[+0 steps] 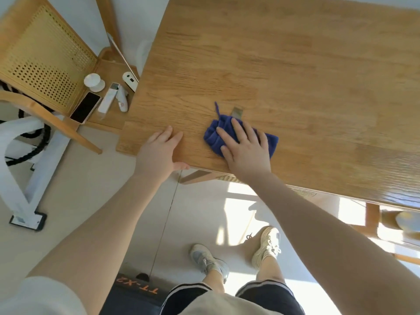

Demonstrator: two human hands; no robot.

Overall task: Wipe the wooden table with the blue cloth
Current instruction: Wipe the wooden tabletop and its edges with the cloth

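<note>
The wooden table (284, 71) fills the upper right of the head view. A bunched blue cloth (212, 138) lies near its front edge, with a loop cord and a grey tag sticking out at its far side. My right hand (244, 147) presses flat on top of the cloth with fingers spread, covering its middle. My left hand (159, 151) rests at the table's front left corner, fingers on the top and thumb under the edge, holding nothing else.
A wooden chair (43, 57) with a cane back stands left of the table. Its seat holds a phone (85, 107), a white cup (93, 82) and small white devices. A white frame (22, 169) stands on the floor at left. Another chair (377, 221) sits under the table's right side.
</note>
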